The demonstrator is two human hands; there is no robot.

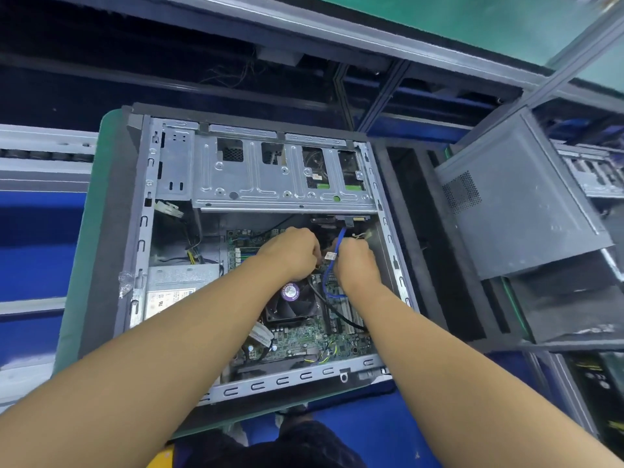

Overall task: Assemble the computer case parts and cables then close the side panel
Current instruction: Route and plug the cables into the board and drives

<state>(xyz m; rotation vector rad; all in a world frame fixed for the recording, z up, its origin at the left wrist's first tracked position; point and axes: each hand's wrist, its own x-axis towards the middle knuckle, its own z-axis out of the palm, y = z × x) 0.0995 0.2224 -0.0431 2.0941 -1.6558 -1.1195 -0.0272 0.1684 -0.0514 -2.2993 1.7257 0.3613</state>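
Note:
An open computer case (145, 231) lies on its side on a green mat, its motherboard (304, 336) and CPU fan (290, 298) exposed. Both my hands are inside it, just below the metal drive cage (270, 177). My left hand (290, 251) has its fingers curled over something small near the board; what it holds is hidden. My right hand (358, 261) grips a blue data cable (341, 239) that loops up toward the drive cage and down over the board.
The power supply (175, 292) sits at the case's left side with loose yellow and black wires. A grey side panel (516, 204) leans at the right, next to another case. A conveyor frame runs along the back.

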